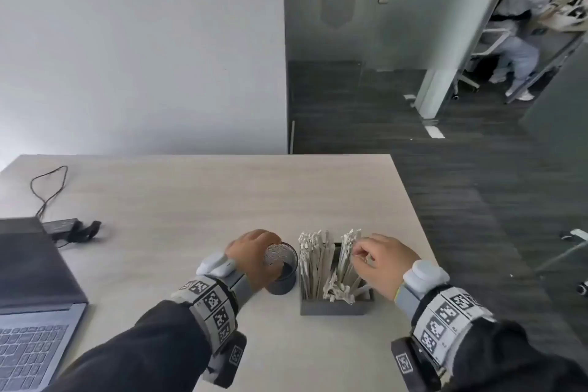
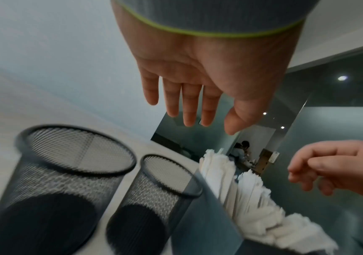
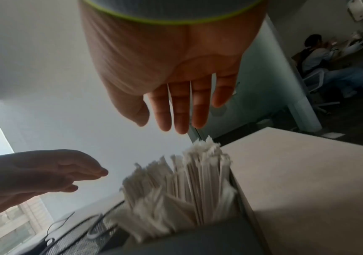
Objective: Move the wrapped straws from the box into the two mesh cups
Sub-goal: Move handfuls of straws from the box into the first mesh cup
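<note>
Evidently opening step: 2 mesh cups (image 2: 76, 150) empty, side by side just left of box (image 1: 335, 305); wrapped straws (image 1: 321, 264) all upright in box. Left hand (image 1: 254, 251) hovers over cups, fingers straight, holding nothing. Right hand (image 1: 385, 259) over right-hand bundle, fingers loosely curled, nothing visibly gripped. Next move likely calls for closing right fingers round small bunch of tips, lifting straight up, carrying left to cup.

office | laptop (image 1: 31, 289) on desk (image 1: 191, 194) | glass door (image 1: 366, 9) | office chair (image 1: 490, 41)
</note>
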